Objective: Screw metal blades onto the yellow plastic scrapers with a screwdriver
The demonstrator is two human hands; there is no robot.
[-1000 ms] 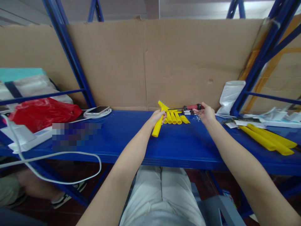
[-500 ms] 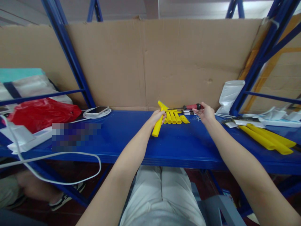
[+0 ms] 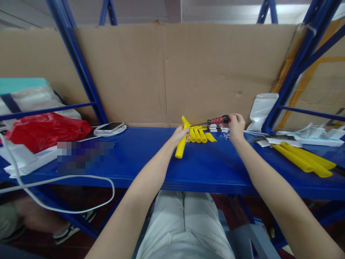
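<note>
My left hand (image 3: 180,135) is wrapped round a yellow tubular handle (image 3: 180,150) with a wider, flared head. It is tilted, its round end toward me. A screwdriver (image 3: 216,120) with a red and black grip lies nearly level, its shaft reaching the head of the yellow handle. At the grip's rear end, the fingers of my right hand (image 3: 237,126) are closed. Whether the tip sits on a screw is too small to tell. Just behind and right of my left hand are several similar yellow handles (image 3: 198,136) and small pointed yellow pieces (image 3: 210,137).
Small white-and-black strips (image 3: 219,128) and scattered tiny metal bits (image 3: 225,136) lie below the screwdriver. Longer yellow pieces (image 3: 304,160) rest at the right. A phone (image 3: 111,126) on a coiled white cable and a red bag (image 3: 48,131) are left. Cardboard (image 3: 121,72) backs the blue table (image 3: 151,144).
My right hand has turned and closed more fully round the rear of the screwdriver grip, where its fingers were more spread before. The left hand stays on the yellow handle.
</note>
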